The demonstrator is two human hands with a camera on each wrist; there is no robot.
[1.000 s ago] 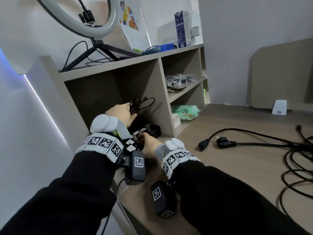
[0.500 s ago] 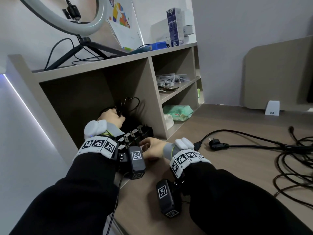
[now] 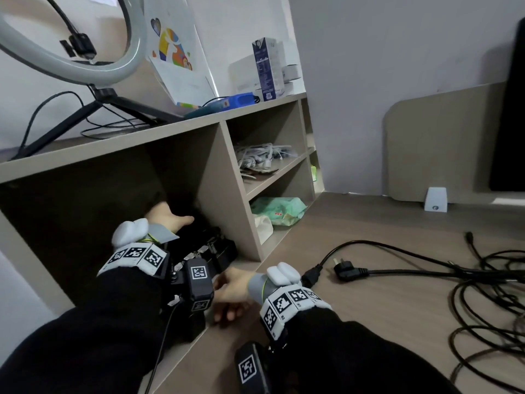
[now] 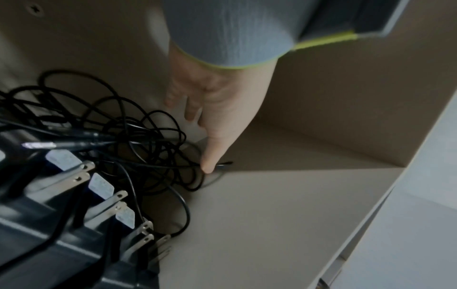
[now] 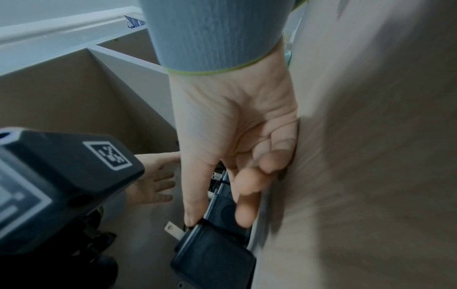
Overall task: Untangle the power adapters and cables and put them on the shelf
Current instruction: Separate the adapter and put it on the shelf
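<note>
A: Start at the left hand (image 4: 217, 101). Its fingers are straight and spread, holding nothing, with 1 fingertip touching the edge of the thin black cable coil (image 4: 138, 140) deep in the big shelf compartment (image 3: 93, 211).

B: And the right hand (image 5: 235, 136)?

A: Thumb and forefinger are pinched on the nearest of the power adapters (image 5: 212, 256), which stand in a row along the compartment's front edge, prongs pointing inward.

B: So that batch is already on the shelf?

A: Yes. Well apart, on the desk (image 3: 397, 322), the thick black cords (image 3: 483, 294) lie in loose loops with a plug (image 3: 350, 271) at the near end. I'd judge those are left to do.

B: What could go wrong?

A: The coil is slack and overlaps itself. A loop could catch on a finger as the left hand comes out and drag the wires across the prongs. If the right hand nudges the end adapter, it may tip off the front lip, since it sits right at the edge.

B: Anything you can't see?

A: From the head camera the coil is lost in shadow behind the left wrist. I can't count the adapters exactly, and the cords run off the right side.
</note>
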